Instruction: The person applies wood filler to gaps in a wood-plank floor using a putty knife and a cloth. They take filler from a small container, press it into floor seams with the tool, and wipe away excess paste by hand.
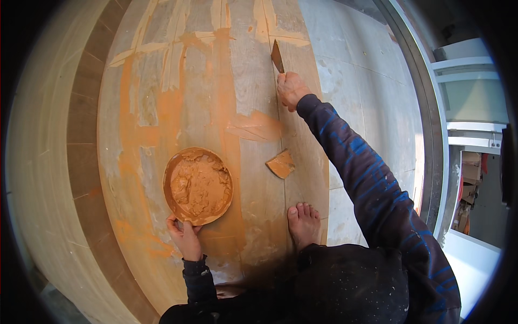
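Note:
My left hand (187, 239) grips the near rim of a round bowl, thumb on the edge and fingers beneath. Thick orange-tan grout paste (198, 182) lies inside the bowl (166, 178). Out ahead, my right hand (292, 90) is closed around a putty knife (277, 56); its handle is hidden in the fist. The blade points away from me, close to a joint between wood-look floor tiles (255, 81). Wet grout (257, 125) is smeared across the tiles left of my right forearm. A grout-coated scraper piece (281, 163) rests on the floor between the bowl and that forearm.
My bare foot (304, 224) stands on the tiles near the scraper piece. Brown skirting (84, 141) runs along the left wall. Paler grey tiles (344, 81) lie to the right, beside a door or window frame track (433, 121). Boxes (465, 194) are visible beyond it.

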Demonstrator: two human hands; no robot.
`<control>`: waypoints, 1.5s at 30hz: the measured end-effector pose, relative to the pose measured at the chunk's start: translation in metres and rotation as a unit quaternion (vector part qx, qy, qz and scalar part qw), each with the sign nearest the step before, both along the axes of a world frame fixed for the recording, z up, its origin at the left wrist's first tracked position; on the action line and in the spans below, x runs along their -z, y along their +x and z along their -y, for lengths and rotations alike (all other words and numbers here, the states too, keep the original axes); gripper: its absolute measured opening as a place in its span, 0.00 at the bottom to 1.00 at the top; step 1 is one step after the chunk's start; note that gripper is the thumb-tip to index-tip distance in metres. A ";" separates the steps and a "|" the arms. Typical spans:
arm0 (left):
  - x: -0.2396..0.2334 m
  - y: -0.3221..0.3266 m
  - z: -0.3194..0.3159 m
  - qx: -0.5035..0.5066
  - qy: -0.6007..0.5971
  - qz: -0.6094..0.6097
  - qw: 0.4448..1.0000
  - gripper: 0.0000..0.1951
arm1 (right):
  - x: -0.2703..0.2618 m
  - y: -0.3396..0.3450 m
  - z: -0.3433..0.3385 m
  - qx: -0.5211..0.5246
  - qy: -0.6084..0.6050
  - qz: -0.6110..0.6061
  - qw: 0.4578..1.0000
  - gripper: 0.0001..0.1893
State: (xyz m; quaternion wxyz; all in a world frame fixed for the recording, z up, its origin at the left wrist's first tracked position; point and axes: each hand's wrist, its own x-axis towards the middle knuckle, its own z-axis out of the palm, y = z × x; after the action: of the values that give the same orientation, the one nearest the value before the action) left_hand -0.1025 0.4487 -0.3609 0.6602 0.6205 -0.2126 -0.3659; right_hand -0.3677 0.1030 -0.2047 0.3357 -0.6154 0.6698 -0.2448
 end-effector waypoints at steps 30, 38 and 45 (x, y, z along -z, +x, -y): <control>0.007 0.029 -0.002 0.094 0.023 -0.015 0.995 0.21 | 0.045 -0.037 -0.141 0.124 0.122 0.175 0.969 0.17; -0.005 0.021 -0.011 0.037 0.018 0.015 0.999 0.21 | -0.024 -0.048 -0.169 0.101 0.087 0.182 0.974 0.16; -0.023 0.014 0.000 0.012 -0.045 0.147 0.988 0.17 | -0.006 -0.087 -0.183 0.062 0.087 0.314 0.943 0.15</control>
State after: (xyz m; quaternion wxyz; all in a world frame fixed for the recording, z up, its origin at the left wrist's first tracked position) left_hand -0.0887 0.4490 -0.3383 0.6446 0.6345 -0.3311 -0.2687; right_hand -0.4549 0.2859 -0.1992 0.5654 -0.4333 0.5856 -0.3868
